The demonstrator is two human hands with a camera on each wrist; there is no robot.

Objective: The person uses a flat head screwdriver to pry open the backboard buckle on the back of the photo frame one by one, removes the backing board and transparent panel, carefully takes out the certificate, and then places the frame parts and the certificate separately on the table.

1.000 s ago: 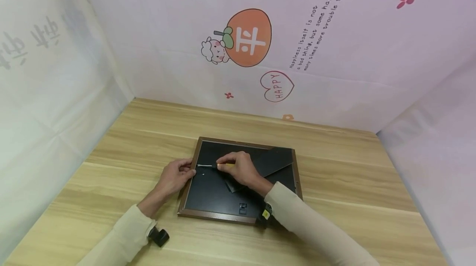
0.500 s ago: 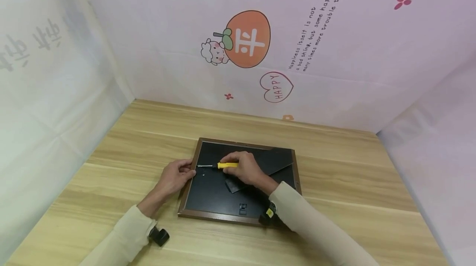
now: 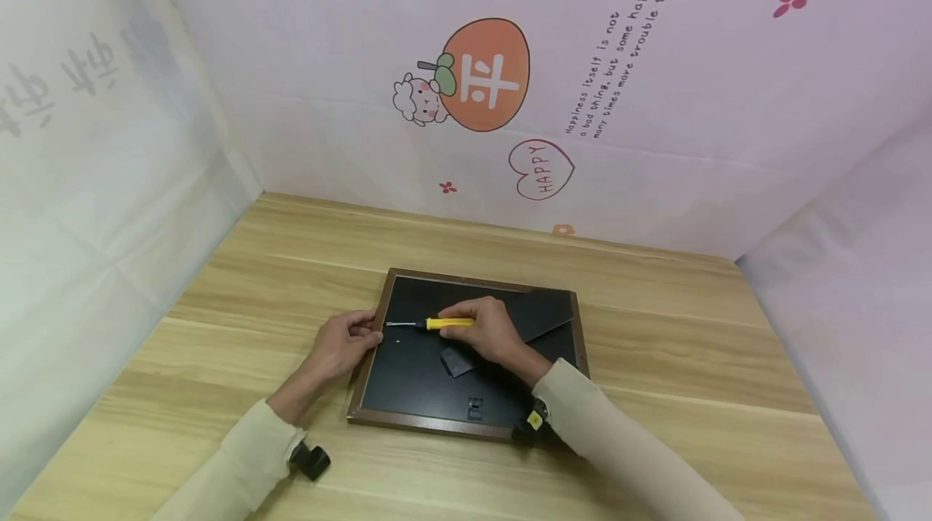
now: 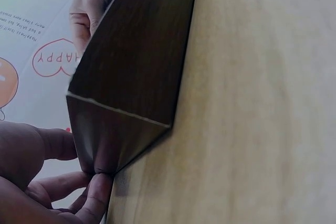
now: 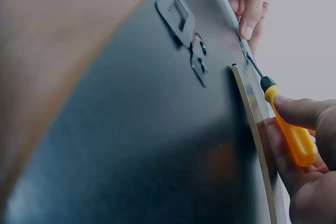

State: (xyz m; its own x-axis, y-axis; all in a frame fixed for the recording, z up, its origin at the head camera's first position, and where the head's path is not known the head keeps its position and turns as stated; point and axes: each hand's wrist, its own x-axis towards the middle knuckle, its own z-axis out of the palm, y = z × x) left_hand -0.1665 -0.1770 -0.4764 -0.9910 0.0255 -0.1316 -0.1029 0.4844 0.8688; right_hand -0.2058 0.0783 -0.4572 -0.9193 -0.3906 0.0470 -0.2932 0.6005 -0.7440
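Note:
A brown picture frame (image 3: 425, 423) lies face down on the table, its black back panel (image 3: 415, 383) upward. My left hand (image 3: 342, 347) grips the left rim. In the left wrist view its fingers (image 4: 100, 195) are against the frame's dark side. My right hand (image 3: 489, 330) pinches the yellow handle of a screwdriver (image 3: 437, 324). The metal shaft points left, its tip at the panel's left edge near my left hand. The right wrist view shows the thumb and fingers round the handle (image 5: 295, 137) and the tip by the rim.
A black stand leg (image 3: 539, 315) lies slanted across the panel, partly under my right hand. A small metal hanger (image 3: 476, 408) sits near the panel's front edge. Wood-grain table (image 3: 677, 359) surrounds the frame. A printed cloth wall (image 3: 328, 124) rises behind.
My right hand has shifted slightly right, so more of the yellow handle shows. The screwdriver tip stays at the left edge. The left hand and the frame have not visibly moved.

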